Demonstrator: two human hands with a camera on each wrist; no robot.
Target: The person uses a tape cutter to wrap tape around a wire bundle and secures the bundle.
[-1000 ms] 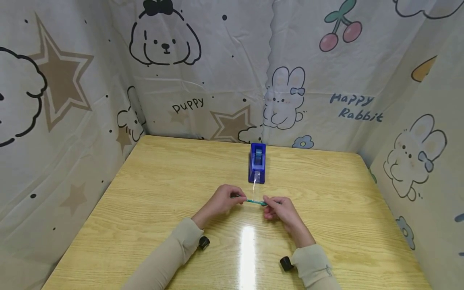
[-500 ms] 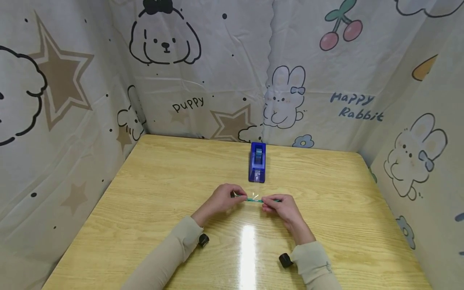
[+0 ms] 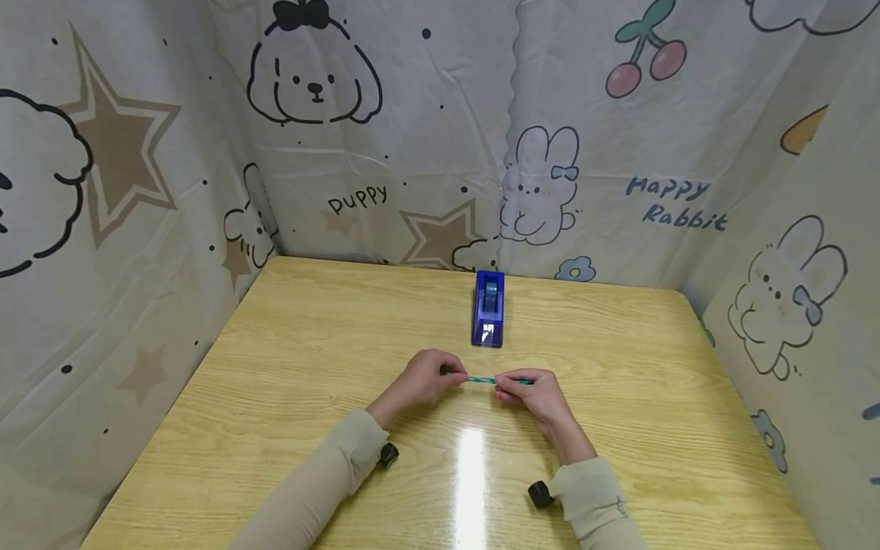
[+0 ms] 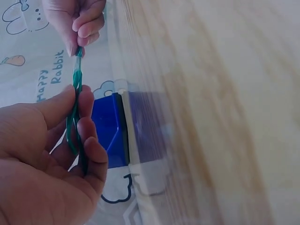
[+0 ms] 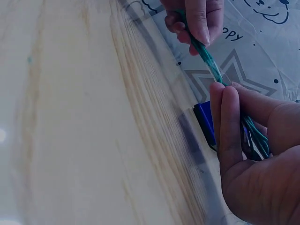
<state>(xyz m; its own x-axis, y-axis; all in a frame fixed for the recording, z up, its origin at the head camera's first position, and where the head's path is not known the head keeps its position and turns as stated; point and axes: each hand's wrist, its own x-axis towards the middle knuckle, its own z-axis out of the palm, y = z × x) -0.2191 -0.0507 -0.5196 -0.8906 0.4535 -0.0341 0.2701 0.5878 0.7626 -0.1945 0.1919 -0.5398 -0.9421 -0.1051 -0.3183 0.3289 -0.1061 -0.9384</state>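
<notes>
Between my two hands, above the table's middle, runs a thin bundle of green cords (image 3: 481, 380). My left hand (image 3: 429, 376) pinches it at one end between thumb and fingertips. The other end is pinched by my right hand (image 3: 539, 396). A band of clear tape (image 5: 214, 69) lies along the bundle in the gap between the hands, seen in the right wrist view. Loose cord ends (image 4: 72, 136) trail into the left palm in the left wrist view. More strands (image 5: 258, 131) hang behind the right fingers. Beyond the hands stands a blue tape dispenser (image 3: 488, 319).
The wood-grain table (image 3: 330, 328) carries a bright light reflection near its front. A printed cloth curtain (image 3: 385, 160) surrounds the back and sides. Black wrist cameras (image 3: 541, 494) sit by both cuffs.
A tape strip first stretched from the dispenser to the bundle, then came free of the dispenser with a short end sticking up. Now that end lies wrapped on the cords.
</notes>
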